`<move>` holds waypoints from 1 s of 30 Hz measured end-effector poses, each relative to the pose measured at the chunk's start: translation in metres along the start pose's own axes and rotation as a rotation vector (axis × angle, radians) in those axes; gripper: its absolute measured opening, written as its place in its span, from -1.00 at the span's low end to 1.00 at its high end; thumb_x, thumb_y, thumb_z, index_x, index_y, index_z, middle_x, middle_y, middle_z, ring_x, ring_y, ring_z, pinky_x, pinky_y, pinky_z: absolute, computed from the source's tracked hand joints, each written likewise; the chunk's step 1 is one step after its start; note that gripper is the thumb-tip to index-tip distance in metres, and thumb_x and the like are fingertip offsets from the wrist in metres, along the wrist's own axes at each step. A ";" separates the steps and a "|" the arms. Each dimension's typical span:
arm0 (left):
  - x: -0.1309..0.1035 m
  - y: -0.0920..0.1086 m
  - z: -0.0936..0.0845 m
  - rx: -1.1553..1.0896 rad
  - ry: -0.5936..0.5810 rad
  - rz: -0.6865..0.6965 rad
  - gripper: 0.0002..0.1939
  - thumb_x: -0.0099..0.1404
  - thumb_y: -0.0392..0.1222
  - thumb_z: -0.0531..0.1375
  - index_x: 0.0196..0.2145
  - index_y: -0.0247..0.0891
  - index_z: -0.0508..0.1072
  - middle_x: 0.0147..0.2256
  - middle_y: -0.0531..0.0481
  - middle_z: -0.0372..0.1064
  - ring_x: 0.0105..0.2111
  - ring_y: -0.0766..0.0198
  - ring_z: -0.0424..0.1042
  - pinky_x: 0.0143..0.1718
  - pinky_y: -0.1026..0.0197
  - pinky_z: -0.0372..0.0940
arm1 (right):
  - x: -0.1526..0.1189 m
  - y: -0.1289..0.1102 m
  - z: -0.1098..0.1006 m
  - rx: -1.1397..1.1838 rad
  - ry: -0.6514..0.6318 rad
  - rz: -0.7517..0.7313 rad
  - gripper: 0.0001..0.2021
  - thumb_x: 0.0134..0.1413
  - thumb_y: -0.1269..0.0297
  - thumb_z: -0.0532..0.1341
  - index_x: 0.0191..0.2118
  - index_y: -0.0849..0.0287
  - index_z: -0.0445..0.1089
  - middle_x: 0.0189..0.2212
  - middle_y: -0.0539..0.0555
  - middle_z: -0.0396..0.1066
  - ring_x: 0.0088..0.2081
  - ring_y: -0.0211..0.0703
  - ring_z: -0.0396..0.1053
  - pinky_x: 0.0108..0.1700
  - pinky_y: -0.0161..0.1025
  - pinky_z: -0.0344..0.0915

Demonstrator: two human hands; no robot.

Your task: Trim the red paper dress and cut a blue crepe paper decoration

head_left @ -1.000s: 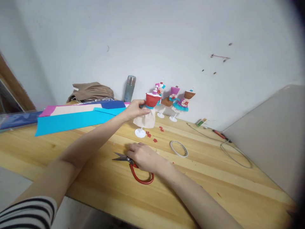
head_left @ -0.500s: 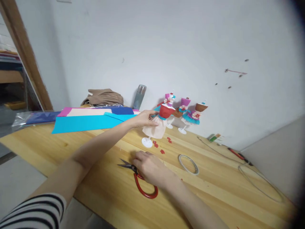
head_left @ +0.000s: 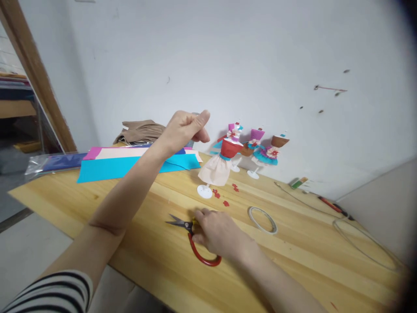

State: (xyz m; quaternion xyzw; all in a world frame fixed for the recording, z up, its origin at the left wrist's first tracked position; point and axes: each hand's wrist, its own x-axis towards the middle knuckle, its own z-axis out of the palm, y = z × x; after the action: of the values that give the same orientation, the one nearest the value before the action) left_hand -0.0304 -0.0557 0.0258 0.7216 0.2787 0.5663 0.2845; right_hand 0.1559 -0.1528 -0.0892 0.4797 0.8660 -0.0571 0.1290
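Observation:
My left hand [head_left: 187,126] is raised above the coloured sheets, its fingers loosely curled with nothing visible in them. To its right a small dress stand [head_left: 224,161] stands upright on a round white base, wearing a red top, a blue waistband and a pale pink skirt. My right hand [head_left: 216,230] is low over the table, fingers closed around a small yellow thing [head_left: 194,221], mostly hidden. Partly under that hand lie red-handled scissors [head_left: 204,256], blades slightly apart. Small red cut pieces [head_left: 226,203] lie near the stand's base.
Behind stand several more dressed stands [head_left: 265,154]. A white ring-shaped roll [head_left: 262,220] lies at right, with a cable [head_left: 361,248] beyond. Blue sheets [head_left: 107,169] and brown cloth [head_left: 143,131] are at left. A wall [head_left: 208,56] backs the wooden table [head_left: 156,269].
My left hand has let go of the pink-skirted dress stand and moved up and left. My right hand has shifted slightly, and a yellow thing now shows at its fingers. The view has tilted slightly.

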 end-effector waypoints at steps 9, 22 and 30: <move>-0.002 0.002 0.012 0.053 -0.028 -0.060 -0.35 0.59 0.11 0.10 -0.55 -0.35 0.56 -0.56 -0.06 0.50 -0.51 0.36 0.46 -0.34 0.29 0.38 | -0.001 0.001 -0.005 0.022 -0.027 -0.103 -0.66 0.15 0.44 0.23 0.06 0.20 0.42 -0.09 0.22 0.62 -0.21 -0.03 0.55 -0.36 -0.20 0.08; -0.009 0.022 0.012 0.273 -0.141 0.057 -0.28 0.60 -0.01 0.10 -0.76 -0.17 0.27 -0.74 0.04 0.24 -0.63 0.29 0.43 -0.52 0.22 0.22 | 0.006 0.012 0.069 0.176 0.464 -0.258 -0.52 0.11 0.45 0.14 0.16 0.32 0.45 -0.14 0.25 0.55 -0.21 -0.01 0.48 -0.23 -0.16 0.35; -0.001 0.015 0.014 0.630 -0.232 -0.169 -0.32 0.57 -0.05 0.11 -0.74 -0.27 0.25 -0.74 0.03 0.21 -0.65 0.41 0.26 -0.50 0.27 0.09 | 0.012 0.017 0.073 0.216 0.468 -0.295 -0.59 0.17 0.41 0.14 0.11 0.29 0.49 -0.12 0.24 0.55 -0.24 -0.03 0.47 -0.25 -0.16 0.36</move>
State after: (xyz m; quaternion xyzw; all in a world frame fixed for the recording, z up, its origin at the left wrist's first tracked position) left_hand -0.0152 -0.0681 0.0338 0.8080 0.4644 0.3409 0.1234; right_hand 0.1765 -0.1505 -0.1623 0.3596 0.9216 -0.0551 -0.1355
